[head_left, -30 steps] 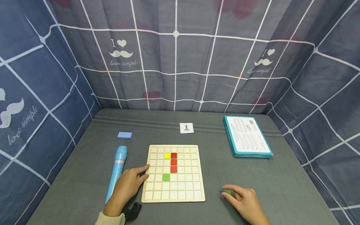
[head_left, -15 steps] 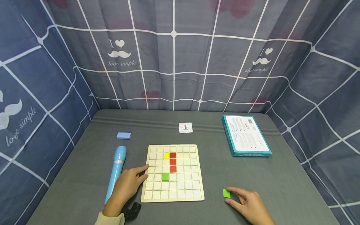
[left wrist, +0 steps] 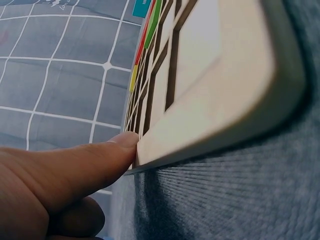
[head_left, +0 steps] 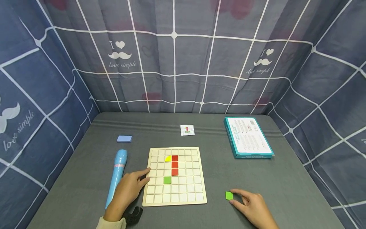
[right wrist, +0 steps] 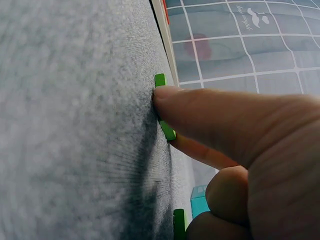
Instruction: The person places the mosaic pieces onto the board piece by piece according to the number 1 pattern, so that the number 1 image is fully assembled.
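My left hand rests beside the wooden grid board, its index finger and thumb touching the left rim. In the left wrist view, the thumb meets the board edge. To the board's right, my right hand pinches a green square tile between thumb and index finger, low at the tabletop. Its thumb hides the tile's middle in the right wrist view, where green shows past it. Another green piece stands by the curled fingers. The board bears a yellow tile, red tiles and a green tile.
A small pattern card lies behind the board. At the back right is a teal-edged box. On the left are a blue block and a light-blue cylindrical case, partly behind the left forearm. Patterned curtains surround the table.
The green tile, mostly hidden between the right fingers before, now shows its flat face at the fingertips. The left hand stays on the rim. The head view has shifted slightly.
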The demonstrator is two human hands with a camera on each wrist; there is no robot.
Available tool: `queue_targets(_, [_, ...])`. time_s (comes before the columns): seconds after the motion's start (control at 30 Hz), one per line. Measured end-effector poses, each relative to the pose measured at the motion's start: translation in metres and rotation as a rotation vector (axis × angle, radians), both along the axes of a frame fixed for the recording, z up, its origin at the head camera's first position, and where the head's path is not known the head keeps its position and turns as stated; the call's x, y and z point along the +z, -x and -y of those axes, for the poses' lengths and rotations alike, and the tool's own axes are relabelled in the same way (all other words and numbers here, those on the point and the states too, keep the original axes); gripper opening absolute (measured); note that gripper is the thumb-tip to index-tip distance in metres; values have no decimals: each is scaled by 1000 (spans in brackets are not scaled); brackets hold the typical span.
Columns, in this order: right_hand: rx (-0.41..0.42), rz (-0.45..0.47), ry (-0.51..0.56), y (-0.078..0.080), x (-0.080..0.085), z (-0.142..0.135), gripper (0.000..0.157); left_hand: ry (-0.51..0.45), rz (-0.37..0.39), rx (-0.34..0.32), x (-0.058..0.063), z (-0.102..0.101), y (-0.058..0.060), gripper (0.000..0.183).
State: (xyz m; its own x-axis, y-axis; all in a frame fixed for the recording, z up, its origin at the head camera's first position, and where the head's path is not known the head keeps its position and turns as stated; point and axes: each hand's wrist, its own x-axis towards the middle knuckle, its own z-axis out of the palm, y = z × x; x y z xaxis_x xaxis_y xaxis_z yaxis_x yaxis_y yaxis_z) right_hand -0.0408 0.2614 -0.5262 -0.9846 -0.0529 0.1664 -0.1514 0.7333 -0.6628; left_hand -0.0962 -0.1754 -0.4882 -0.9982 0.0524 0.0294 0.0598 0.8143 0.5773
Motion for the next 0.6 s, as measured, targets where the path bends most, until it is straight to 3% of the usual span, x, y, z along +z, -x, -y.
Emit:
queue_targets(0.2, [11, -50, -26, 1, -2, 0, 28, -11, -3, -1, -1, 0, 1, 42])
queue_targets(0.6, [-3, 7, -16, 3, 6, 5, 24, -4, 2, 1, 1, 0, 1, 42])
